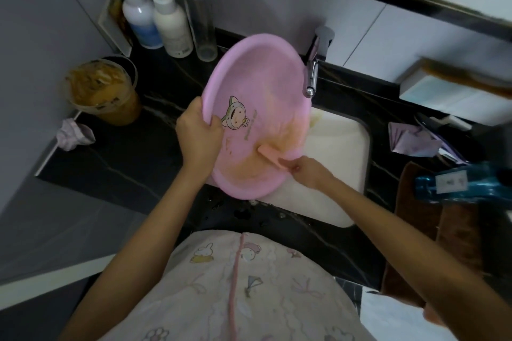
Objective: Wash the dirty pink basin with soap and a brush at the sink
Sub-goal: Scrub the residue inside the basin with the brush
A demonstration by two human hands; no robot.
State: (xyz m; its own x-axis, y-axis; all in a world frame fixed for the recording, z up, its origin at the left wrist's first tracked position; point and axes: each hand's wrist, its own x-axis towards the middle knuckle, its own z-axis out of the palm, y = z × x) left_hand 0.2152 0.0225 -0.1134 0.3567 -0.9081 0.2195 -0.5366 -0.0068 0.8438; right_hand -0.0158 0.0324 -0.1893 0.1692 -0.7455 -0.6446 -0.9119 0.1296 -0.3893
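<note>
Left grip (199, 135) clamps the rim of the pink basin (257, 83), thumb inside and fingers behind, holding it tilted up on edge with its inside facing the person. Thin moulded plastic like this is probably light and a little springy. The orange film across its lower half likely makes it slippery (the rolled rim looks the safest hold). The brush (270, 156) lies against that smear, and the right grip (307, 171) pinches its handle. Scrubbing would push the basin sideways, so I judge the rim hold needs to be firm. The tap (311, 75) stands just behind the basin. The basin's lower edge sits at the front-left corner of the sink (340, 152).
</note>
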